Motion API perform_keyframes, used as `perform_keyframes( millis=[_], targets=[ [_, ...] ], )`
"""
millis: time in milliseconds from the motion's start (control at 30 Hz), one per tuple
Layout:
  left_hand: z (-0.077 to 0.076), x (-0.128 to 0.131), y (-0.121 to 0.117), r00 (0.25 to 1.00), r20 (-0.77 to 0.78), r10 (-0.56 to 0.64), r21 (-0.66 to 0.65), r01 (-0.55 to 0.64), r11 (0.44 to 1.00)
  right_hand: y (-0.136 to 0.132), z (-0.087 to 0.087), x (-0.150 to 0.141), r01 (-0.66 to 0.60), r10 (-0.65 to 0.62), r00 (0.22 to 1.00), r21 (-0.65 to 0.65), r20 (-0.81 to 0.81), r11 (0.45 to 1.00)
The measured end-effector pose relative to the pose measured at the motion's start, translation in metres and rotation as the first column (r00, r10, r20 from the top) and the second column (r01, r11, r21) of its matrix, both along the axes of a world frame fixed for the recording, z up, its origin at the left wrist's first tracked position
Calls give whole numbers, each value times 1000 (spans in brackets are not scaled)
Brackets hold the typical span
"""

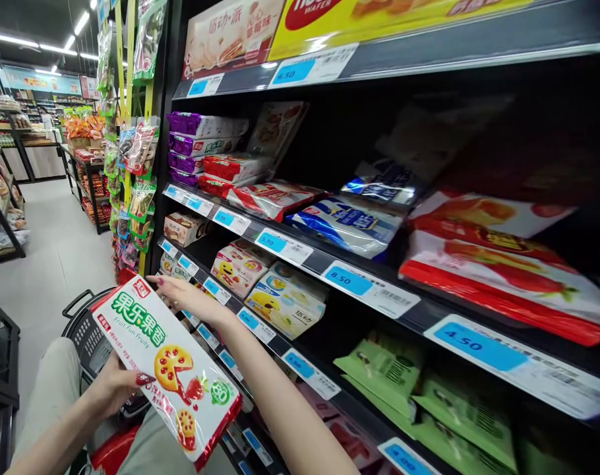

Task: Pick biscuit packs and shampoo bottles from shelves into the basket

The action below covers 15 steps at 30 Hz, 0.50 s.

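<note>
My left hand (113, 384) is closed on the lower left long edge of a biscuit pack (174, 369), thumb on the front. The pack is white with red ends, green lettering and pictures of jam biscuits and a strawberry. It is tilted, its printed face toward me. My right hand (188, 295) is beside the pack's upper right edge, fingers stretched toward its top end. Some of those fingertips are hidden behind the pack, so I cannot tell whether they touch it. To the right, similar red packs (235, 167) and purple packs (184, 145) lie stacked on a shelf.
A black shopping basket (85, 323) stands beside my knees, partly behind the pack. Priced shelves (374, 290) fill the right side, holding blue-white packs (349, 221), small boxes (286, 300) and green bags (458, 409). Snack bags hang on a strip (142, 145). An aisle floor (47, 231) runs left.
</note>
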<state>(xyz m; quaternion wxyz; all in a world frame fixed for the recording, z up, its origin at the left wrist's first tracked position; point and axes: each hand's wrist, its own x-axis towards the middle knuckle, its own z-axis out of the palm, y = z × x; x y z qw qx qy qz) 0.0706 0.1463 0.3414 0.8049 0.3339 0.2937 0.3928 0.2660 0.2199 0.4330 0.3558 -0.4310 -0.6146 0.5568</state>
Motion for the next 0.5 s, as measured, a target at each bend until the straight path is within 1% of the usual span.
perform_keyframes(
  millis=[67,133,200,233,267,300,333,400,433,500],
  targets=[
    [-6,-1,-3,998,23,62,-51,-61,997,-15,-3,22,106,-106,994,30,11,994],
    [-8,-2,-4,990,26,135,-88,-132,987,-40,-13,42,233,-234,972,67,7,970],
    [-5,-2,-3,977,16,213,-91,-210,973,-68,-33,53,303,-303,953,38,-24,952],
    [-3,-1,-2,971,9,241,-77,-239,968,-82,-45,53,320,-320,947,10,-28,947],
    [-2,1,-2,966,3,260,-57,-260,964,-94,-59,49,316,-318,947,-46,-51,948],
    [0,2,-1,963,-3,269,-33,-269,963,-104,-72,43,335,-342,933,-81,-111,939],
    [0,3,-1,964,-14,266,-8,-266,964,-112,-85,34,388,-398,897,-89,-191,917],
    [-3,2,1,961,-57,269,43,-267,963,-120,-102,17,500,-528,785,-171,-323,849],
    [-6,0,3,955,-82,286,73,-280,957,-121,-106,10,527,-579,723,-240,-376,815],
    [-9,-9,9,929,-129,347,136,-330,934,-120,-106,3,504,-644,626,-402,-440,764]
  ],
)
